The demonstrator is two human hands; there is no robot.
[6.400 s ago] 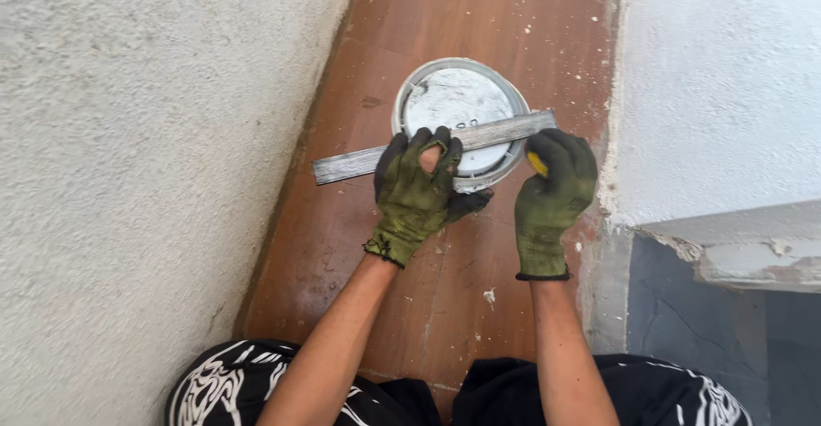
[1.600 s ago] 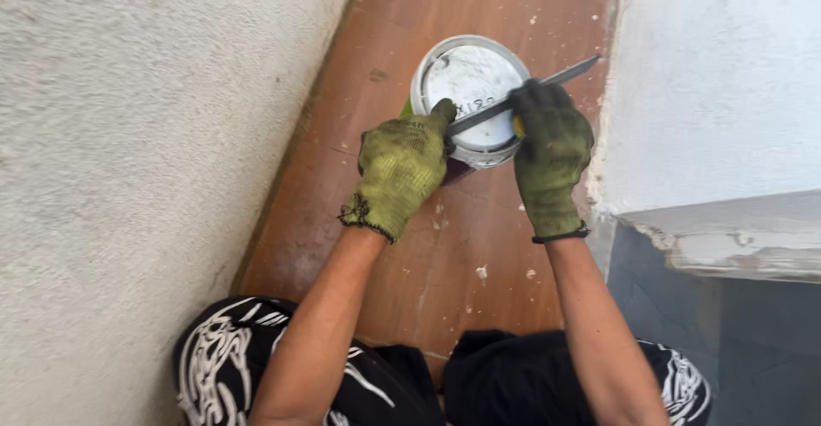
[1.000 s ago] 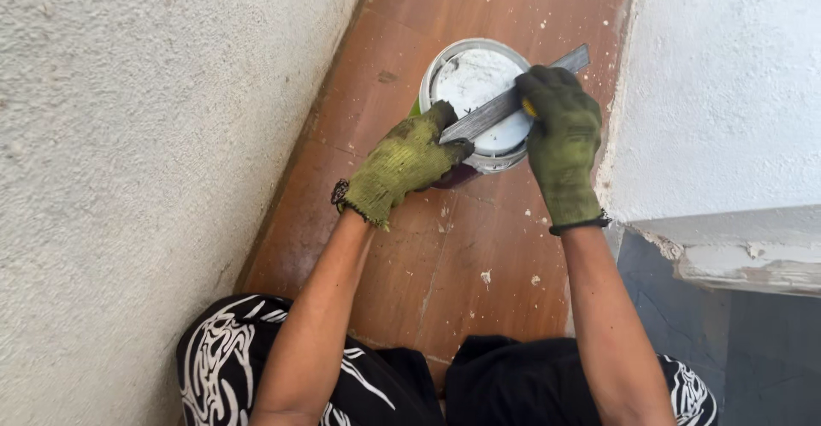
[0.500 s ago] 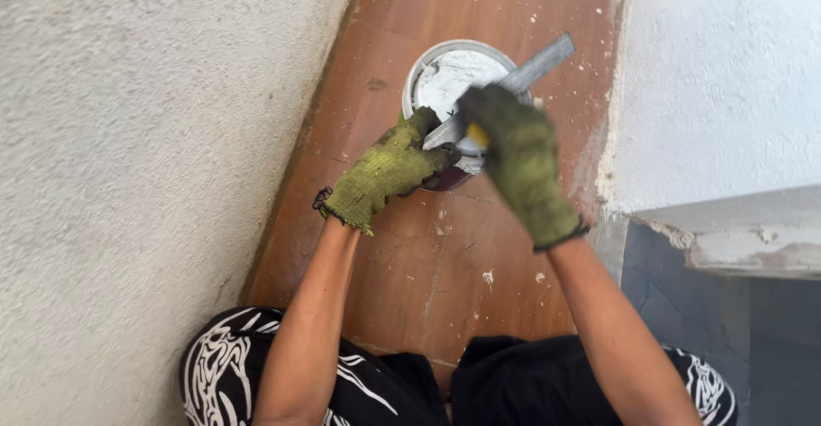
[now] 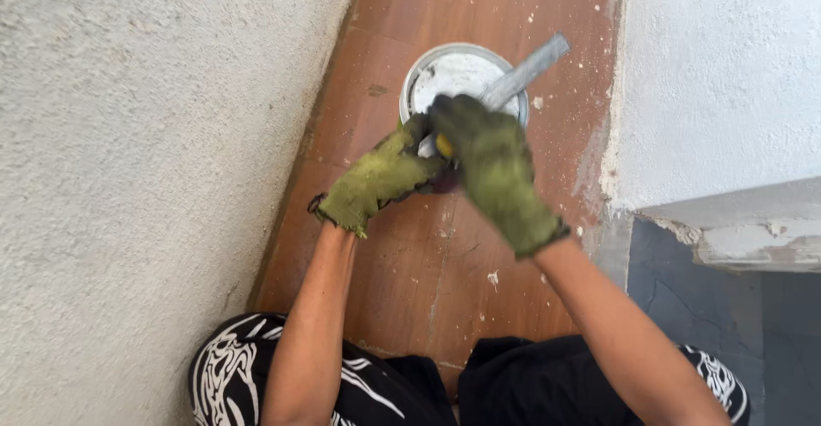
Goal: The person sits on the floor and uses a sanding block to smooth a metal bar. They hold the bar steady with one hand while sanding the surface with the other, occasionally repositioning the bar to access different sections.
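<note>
Down on the brown floor [image 5: 428, 289] sits the round metal tin [image 5: 457, 79], lid on as far as I can see; the right hand [image 5: 492, 169] is wrapped tight round a flat metal blade [image 5: 526, 71] slanting over the lid. The left hand [image 5: 380, 178] grips the tin's near rim, steadying it; I'd judge the prying is under way, opening not yet done.

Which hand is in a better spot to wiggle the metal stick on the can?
Probably the right hand: it grips the metal bar lying across the can. The left hand only braces the can's near side.
</note>
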